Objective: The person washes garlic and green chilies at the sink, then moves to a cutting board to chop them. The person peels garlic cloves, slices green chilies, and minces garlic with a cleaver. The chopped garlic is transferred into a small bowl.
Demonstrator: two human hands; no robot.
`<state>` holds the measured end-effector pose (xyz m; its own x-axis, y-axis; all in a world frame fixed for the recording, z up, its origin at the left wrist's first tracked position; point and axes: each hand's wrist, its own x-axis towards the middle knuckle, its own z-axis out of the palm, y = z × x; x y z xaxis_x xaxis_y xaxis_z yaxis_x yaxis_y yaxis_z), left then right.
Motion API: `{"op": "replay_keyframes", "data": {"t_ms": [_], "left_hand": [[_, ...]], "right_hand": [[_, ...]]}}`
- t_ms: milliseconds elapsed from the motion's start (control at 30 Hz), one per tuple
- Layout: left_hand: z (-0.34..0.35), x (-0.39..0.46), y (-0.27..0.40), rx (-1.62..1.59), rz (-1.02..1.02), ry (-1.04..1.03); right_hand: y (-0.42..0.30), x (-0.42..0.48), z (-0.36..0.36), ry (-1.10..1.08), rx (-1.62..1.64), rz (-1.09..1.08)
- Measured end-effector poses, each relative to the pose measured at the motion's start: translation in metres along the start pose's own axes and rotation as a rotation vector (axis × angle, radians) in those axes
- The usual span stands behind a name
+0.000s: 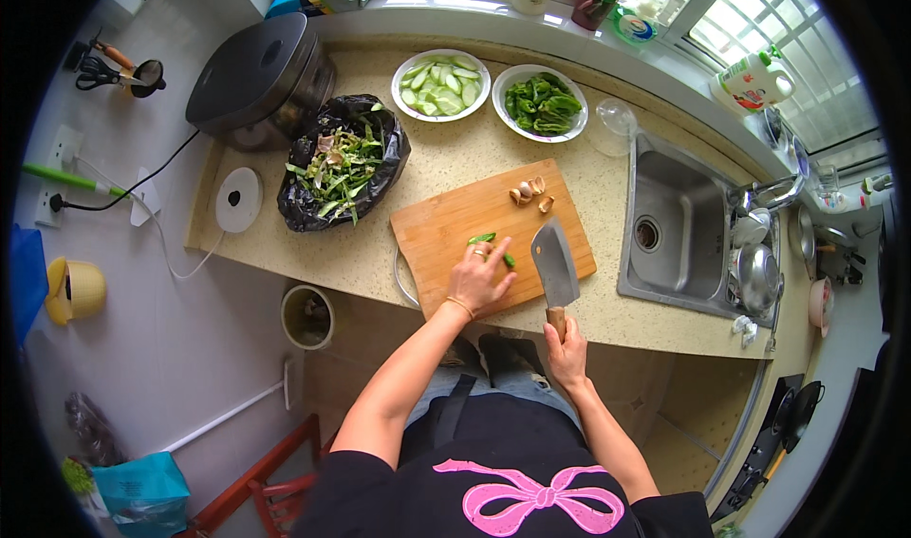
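My left hand (480, 278) lies over the wooden cutting board (455, 214), fingers spread. Its fingertips are among green pepper pieces (482, 238), one showing above the fingers and another to their right; part of the pepper may be hidden under the hand. In my right hand (567, 356) is the wooden handle of a cleaver (555, 264). The broad metal blade points away from me over the right side of the board, apart from the pepper. Several garlic cloves (525, 189) sit near the board's far right corner.
Behind the board stand a plate of sliced pale-green vegetable (441, 117) and a plate of green peppers (541, 138). A black bag of vegetable scraps (397, 155) and a rice cooker (245, 75) are on the left. To the right is a steel sink (680, 232); a bin (286, 317) stands below.
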<state>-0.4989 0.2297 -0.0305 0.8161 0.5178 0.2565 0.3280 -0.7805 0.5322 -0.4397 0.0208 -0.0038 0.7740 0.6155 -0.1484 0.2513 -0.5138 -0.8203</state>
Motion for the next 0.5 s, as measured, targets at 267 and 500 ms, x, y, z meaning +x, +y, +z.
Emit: {"op": "replay_keyframes", "data": {"t_ms": [267, 500], "left_hand": [[-0.043, -0.05, -0.04, -0.294, -0.552, 0.459], [-0.055, -0.068, -0.031, -0.408, -0.747, 0.527]], "right_hand": [[-0.007, 0.016, 0.022, -0.01, -0.361, -0.164], [0.007, 0.013, 0.023, -0.132, -0.508, -0.128]]}}
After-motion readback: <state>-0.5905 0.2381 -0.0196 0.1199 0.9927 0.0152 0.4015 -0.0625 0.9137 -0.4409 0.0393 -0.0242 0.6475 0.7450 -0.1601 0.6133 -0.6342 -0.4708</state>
